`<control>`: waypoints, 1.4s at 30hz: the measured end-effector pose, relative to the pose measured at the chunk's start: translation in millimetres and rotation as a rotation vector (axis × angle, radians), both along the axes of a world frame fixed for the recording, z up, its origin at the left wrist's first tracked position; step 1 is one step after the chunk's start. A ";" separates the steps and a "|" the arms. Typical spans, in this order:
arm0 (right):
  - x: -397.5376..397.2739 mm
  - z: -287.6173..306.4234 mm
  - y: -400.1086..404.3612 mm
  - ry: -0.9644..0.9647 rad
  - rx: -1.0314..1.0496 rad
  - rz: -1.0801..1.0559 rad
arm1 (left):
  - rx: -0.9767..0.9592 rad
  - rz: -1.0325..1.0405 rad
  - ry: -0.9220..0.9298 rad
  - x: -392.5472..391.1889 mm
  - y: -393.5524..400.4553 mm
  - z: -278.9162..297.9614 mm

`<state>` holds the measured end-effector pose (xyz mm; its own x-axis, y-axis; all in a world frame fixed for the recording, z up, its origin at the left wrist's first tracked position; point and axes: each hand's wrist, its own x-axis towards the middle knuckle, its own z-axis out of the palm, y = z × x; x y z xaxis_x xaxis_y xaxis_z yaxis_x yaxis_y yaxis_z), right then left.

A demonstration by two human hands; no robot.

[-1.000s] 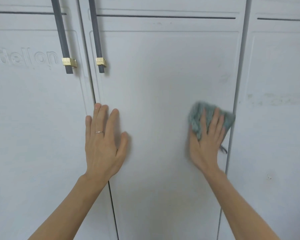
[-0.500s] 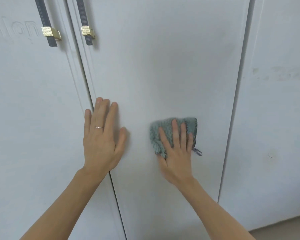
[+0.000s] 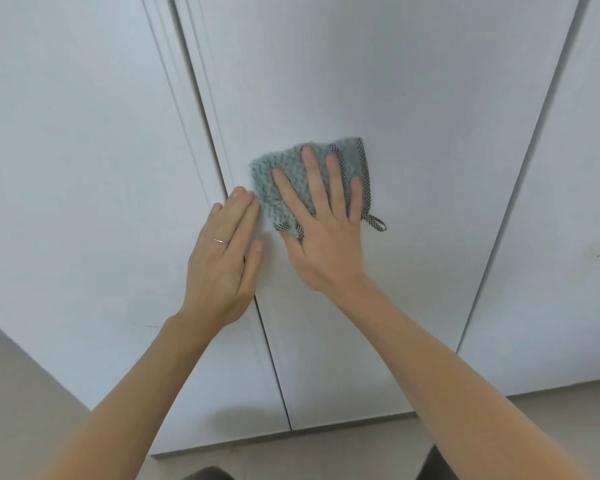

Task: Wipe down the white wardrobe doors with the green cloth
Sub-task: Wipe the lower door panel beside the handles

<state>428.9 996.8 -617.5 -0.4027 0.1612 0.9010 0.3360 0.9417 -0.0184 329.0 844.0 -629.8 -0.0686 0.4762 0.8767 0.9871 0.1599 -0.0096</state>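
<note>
The right hand [image 3: 321, 244], fingers flat and grasping nothing, has swept the green cloth [image 3: 309, 183] from the middle door's [image 3: 413, 98] right edge to its left edge beside the flat, released left hand [image 3: 222, 261], so wiping now covers lower down.

My right hand [image 3: 326, 237] lies flat on the cloth [image 3: 291, 178] against the middle door [image 3: 413, 116]; my left hand [image 3: 222, 258] rests just left of it.

The green cloth [image 3: 291, 181] looks knitted and nubbly, edged with a checked woven trim [image 3: 365, 174]. The white wardrobe doors [image 3: 413, 133] appear smooth and matt. A thin metal ring [image 3: 220, 240] looks polished.
</note>
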 end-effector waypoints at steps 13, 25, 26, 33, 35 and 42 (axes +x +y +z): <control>25.0 -291.0 -11.2 -0.433 0.039 0.110 | -0.141 0.006 -0.023 -2.2 -24.1 -58.1; 31.1 -91.6 54.3 0.245 -0.209 -0.027 | -0.084 -0.027 -0.116 37.3 20.0 -60.2; 34.1 -95.0 60.0 0.312 -0.254 -0.058 | -0.082 -0.033 -0.117 40.2 25.8 -58.2; 56.1 -230.0 67.4 0.978 -1.478 0.001 | -0.100 -0.048 -0.051 35.8 39.7 -69.5; 63.1 -244.6 63.2 1.006 -1.642 0.064 | -0.122 -0.062 -0.035 34.2 38.3 -74.0; 51.7 -114.6 61.8 0.667 -1.009 0.033 | -0.119 -0.058 -0.048 34.7 39.0 -72.8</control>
<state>480.6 1058.7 -732.2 0.0762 0.9097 0.4083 -0.0436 0.4121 -0.9101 363.7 883.0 -702.6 -0.0789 0.5806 0.8104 0.9944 0.1033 0.0229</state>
